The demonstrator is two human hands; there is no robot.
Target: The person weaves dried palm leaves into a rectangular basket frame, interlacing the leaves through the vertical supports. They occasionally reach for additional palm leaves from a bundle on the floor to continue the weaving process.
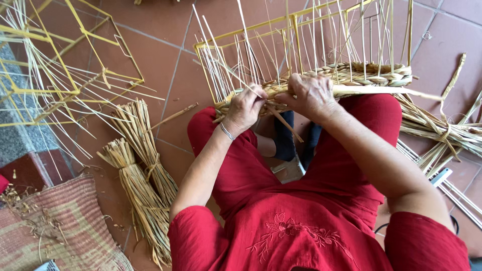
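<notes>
Head view: braided rim (351, 75) of the yellow wire frame basket (301, 30) runs left-right across the knees, just ahead of both hands. Left hand (245, 108) is closed, pinching straw at the rim's left end; right hand (310, 95) is curled over the braid at mid-rim, nearer the loose strand (401, 92) trailing right. Straw bundles (140, 170) lie on the floor to the left.

Our fingers (261, 95) are curling out of sight behind the braided rim (351, 75). The top edge is cutting off the yellow frame (296, 30), and our lap is hiding the floor beneath.
</notes>
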